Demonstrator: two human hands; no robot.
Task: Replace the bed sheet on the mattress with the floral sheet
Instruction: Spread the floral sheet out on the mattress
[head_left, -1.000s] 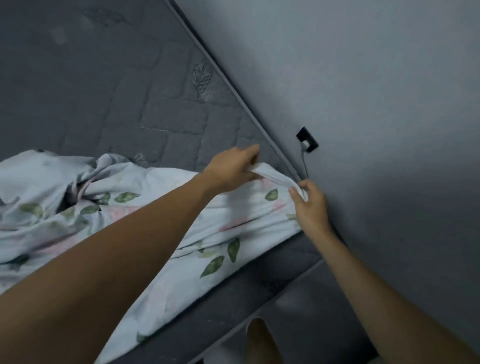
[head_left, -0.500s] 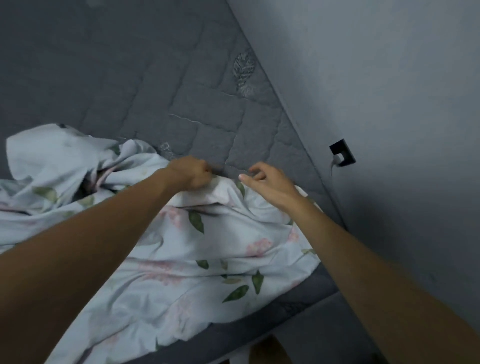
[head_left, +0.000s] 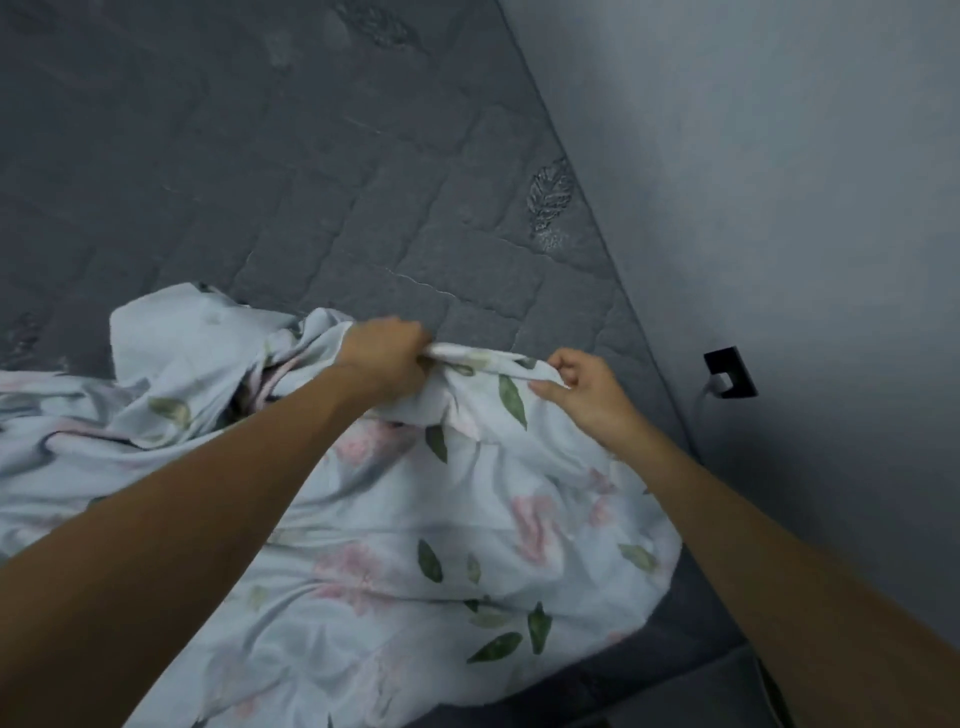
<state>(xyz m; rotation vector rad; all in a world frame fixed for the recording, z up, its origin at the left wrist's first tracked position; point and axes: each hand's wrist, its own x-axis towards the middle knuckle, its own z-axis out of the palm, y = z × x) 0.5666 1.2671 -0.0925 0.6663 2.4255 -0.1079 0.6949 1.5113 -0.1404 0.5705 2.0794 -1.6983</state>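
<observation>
The floral sheet (head_left: 395, 519), soft, light and bunched at six o'clock on the bare mattress (head_left: 311, 182), is gripped along its edge by the left hand (head_left: 387, 358) and pinched by the right hand (head_left: 584, 389), probably the best hold.

Dim, cool, flat light leaves the wall (head_left: 779, 156) palest toward one o'clock and the mattress (head_left: 260, 156) murky toward eleven, with soft focus throughout, faint shadows, no glare, and wide-angle bending of straight edges near the borders.
</observation>
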